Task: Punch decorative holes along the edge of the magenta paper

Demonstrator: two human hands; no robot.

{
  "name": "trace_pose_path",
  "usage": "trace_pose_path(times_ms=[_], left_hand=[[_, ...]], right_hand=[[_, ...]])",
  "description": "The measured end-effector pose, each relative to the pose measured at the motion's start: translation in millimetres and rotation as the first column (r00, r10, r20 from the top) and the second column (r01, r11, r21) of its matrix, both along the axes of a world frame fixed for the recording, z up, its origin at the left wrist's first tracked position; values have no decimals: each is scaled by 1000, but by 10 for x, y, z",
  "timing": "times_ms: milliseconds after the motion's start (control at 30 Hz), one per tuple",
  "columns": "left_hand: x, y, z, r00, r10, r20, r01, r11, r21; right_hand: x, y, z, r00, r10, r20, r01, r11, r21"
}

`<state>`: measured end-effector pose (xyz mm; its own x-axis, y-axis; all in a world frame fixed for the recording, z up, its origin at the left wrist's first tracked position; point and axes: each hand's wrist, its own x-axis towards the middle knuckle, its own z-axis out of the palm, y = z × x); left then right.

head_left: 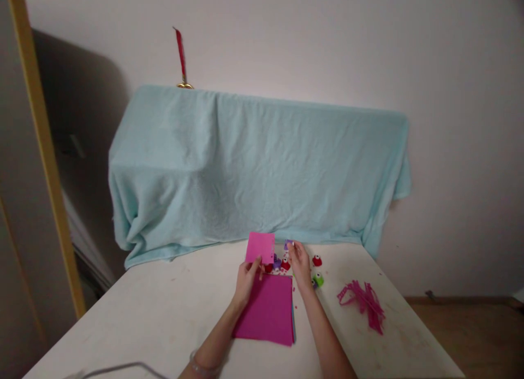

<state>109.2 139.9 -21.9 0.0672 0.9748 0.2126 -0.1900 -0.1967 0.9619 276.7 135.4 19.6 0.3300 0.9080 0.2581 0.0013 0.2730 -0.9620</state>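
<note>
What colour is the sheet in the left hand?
The sheet is bright pink, best seen in the head view.

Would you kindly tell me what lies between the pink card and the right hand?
In the head view, a purple piece, a red piece and tiny bits lie between the pink card and right hand.

No text, label, brand or number can be read. Tiny edge marks on the pink sheet cannot be resolved.

Your white table: one magenta-topped paper stack; beyond it, red craft punches; right of it, green craft punch, tangled pink strips; just beside it, pink scraps.
</note>
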Motion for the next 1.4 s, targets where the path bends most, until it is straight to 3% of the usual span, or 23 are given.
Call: trace_pose_path(times_ms=[133, 267, 400, 533, 933, 1133, 1400], left_hand=[[-5, 33, -30, 984, 156, -83, -155, 988, 9], [20, 17, -34, 955, 254, -156, -250, 967, 45], [36, 2, -32, 942, 270, -199, -257, 962, 87], [28, 16, -58, 927, 301, -223, -282, 953, 114], [25, 26, -84, 934, 293, -204, -275, 955, 112], [30, 24, -71, 918, 272, -287, -251, 962, 108], [33, 81, -171, 908, 236, -347, -208, 971, 118]], right_hand=[[-70, -27, -159, 1000, -10, 1, 10, 1000, -7], [-89, -3, -289, 983, 73, -169, -79, 996, -28], [-202, -22, -320, 873, 295, -388, -312, 950, 20], [-338, -80, -284, 759, 442, -478, -470, 880, 68], [-318, -93, -261, 709, 432, -558, -459, 883, 101], [-321, -97, -266, 709, 431, -558, -462, 882, 95], [-312, -64, -335, 694, 442, -568, -485, 871, 85]])
